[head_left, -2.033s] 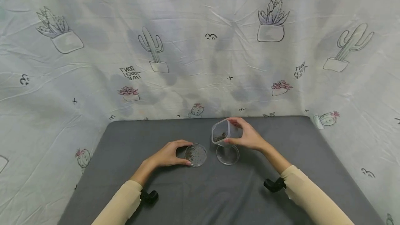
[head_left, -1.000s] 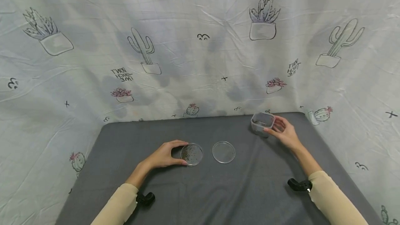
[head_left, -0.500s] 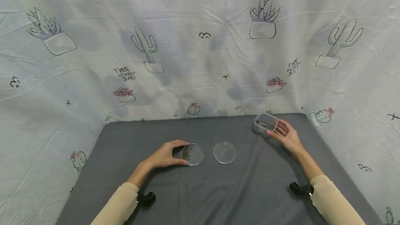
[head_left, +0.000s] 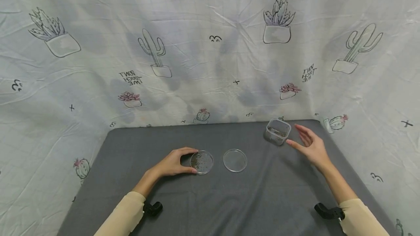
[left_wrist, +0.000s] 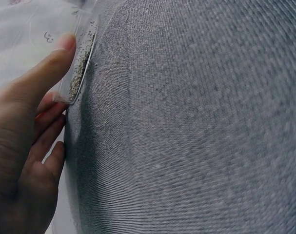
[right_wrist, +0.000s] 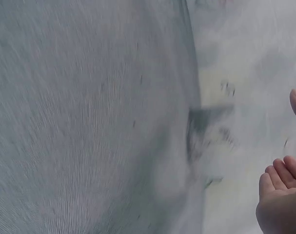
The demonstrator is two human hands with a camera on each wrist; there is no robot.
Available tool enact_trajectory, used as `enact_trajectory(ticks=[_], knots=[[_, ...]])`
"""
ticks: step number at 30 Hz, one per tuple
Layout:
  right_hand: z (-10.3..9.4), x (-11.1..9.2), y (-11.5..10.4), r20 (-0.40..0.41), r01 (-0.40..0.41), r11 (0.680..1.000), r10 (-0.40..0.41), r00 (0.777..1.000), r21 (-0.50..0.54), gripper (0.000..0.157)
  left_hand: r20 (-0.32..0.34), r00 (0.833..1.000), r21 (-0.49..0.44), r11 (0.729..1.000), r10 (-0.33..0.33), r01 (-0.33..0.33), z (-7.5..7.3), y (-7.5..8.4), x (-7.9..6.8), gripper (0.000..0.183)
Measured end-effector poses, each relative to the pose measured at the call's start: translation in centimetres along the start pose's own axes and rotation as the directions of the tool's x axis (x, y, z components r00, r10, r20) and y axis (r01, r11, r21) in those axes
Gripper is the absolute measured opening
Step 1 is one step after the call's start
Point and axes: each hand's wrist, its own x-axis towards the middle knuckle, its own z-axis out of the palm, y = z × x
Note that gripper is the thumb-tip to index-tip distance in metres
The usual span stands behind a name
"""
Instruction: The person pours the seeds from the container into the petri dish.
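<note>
just below centre in the head view, the left hand (head_left: 173,162) pinches a clear round dish (head_left: 208,164) of grains (head_left: 196,160); a second dish (head_left: 235,160) lies to its right. farther right and higher, the right hand (head_left: 311,148), fingers slack, is just beside a square tub (head_left: 277,137).

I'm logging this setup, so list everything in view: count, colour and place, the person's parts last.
Table: 1, grey cloth, across the lower view
Printed backdrop: 1, whitish, behind the table
Round dish: 1, transparent, left of centre
Second round dish: 1, transparent, right of the first
Square tub: 1, transparent, rear right of the table
Specks: too small to count, dark, in first dish and tub
Wrist devices: 2, black, one per arm
Sleeves: 2, cream, one per forearm
Left hand: 1, bare, gripping the first dish
Right hand: 1, bare, beside the tub
</note>
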Motion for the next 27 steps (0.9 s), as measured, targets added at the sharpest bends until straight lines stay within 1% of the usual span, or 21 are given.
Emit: enact_trajectory(ticks=[3,5,7,10,13,17,20,21,24,27], knots=[[0.7,0.0,-1.4,0.045,0.106,0.994,-0.107,0.993,0.032,0.077,-0.010,1.000,0.001,1.000,-0.008,0.008,0.0,0.0,0.2,0.076],[1.6,0.2,-2.0,0.091,0.167,0.984,-0.171,0.981,0.056,0.076,-0.017,1.000,-0.001,1.000,-0.012,0.012,0.1,0.1,0.4,0.076],[2.6,0.4,-2.4,0.148,0.204,0.976,-0.213,0.966,0.074,0.076,-0.022,1.000,0.000,1.000,-0.016,0.016,0.2,0.2,0.7,0.075],[4.1,0.9,-2.4,0.242,0.226,0.971,-0.239,0.940,0.081,0.075,-0.029,0.999,-0.008,1.000,-0.028,0.027,0.3,0.4,1.1,0.075],[5.6,1.2,-1.8,0.327,0.238,0.969,-0.244,0.913,0.060,0.075,-0.033,0.999,-0.008,0.999,-0.035,0.034,0.3,0.6,1.4,0.075],[7.6,1.1,-1.0,0.403,0.248,0.968,-0.213,0.890,-0.037,0.077,-0.032,0.999,0.001,0.999,-0.035,0.035,0.3,0.6,1.4,0.074],[9.0,1.1,-0.4,0.424,0.286,0.953,-0.218,0.879,-0.103,0.081,-0.026,0.999,0.001,0.999,-0.040,0.040,0.3,0.6,1.4,0.075],[9.4,1.1,-0.2,0.425,0.308,0.944,-0.231,0.875,-0.121,0.083,-0.023,0.999,0.002,0.999,-0.042,0.042,0.3,0.6,1.5,0.075],[10.5,1.1,0.2,0.414,0.389,0.909,-0.300,0.859,-0.147,0.087,-0.011,0.998,-0.001,0.998,-0.061,0.061,0.3,0.6,1.4,0.076],[11.5,1.2,0.5,0.399,0.447,0.879,-0.356,0.845,-0.163,0.092,-0.007,0.998,-0.001,0.998,-0.069,0.069,0.3,0.6,1.4,0.076]])
